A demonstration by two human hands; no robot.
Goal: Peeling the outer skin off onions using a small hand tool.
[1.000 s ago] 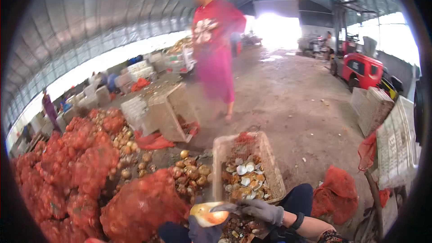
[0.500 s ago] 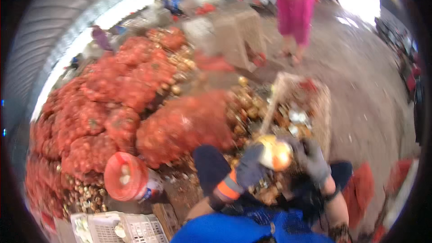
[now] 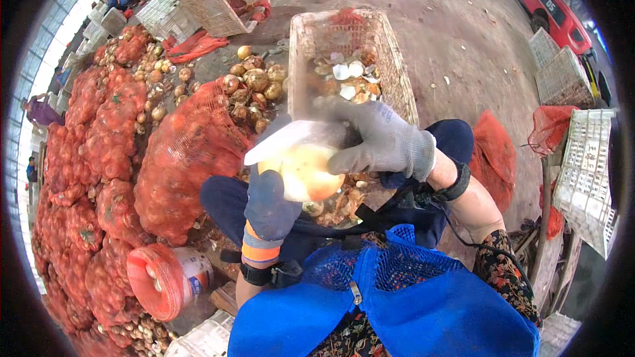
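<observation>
A pale yellow-brown onion (image 3: 309, 170) sits between my two gloved hands above my lap. My left hand (image 3: 272, 201), in a dark blue-grey glove with an orange cuff, is closed round its left side, thumb on the front. From the onion's top a pale white flap (image 3: 284, 140) sticks out to the left; it looks like an onion layer, though motion blurs it. My right hand (image 3: 380, 137), in a grey glove, grips the onion's upper right with thumb and curled fingers. Its fingertips are blurred.
A dirty plastic crate (image 3: 397, 76) holding peelings stands just ahead. Red mesh sacks of onions (image 3: 188, 158) pile up at left, near a bucket with red netting (image 3: 155, 282). Loose onions (image 3: 256, 80) lie beyond. At right are white crates (image 3: 585, 178) and a red vehicle (image 3: 559, 16).
My view has turned downward and to the right. My right hand, earlier beside the onion with fingers apart, is now on it. The white flap now stands out from the onion.
</observation>
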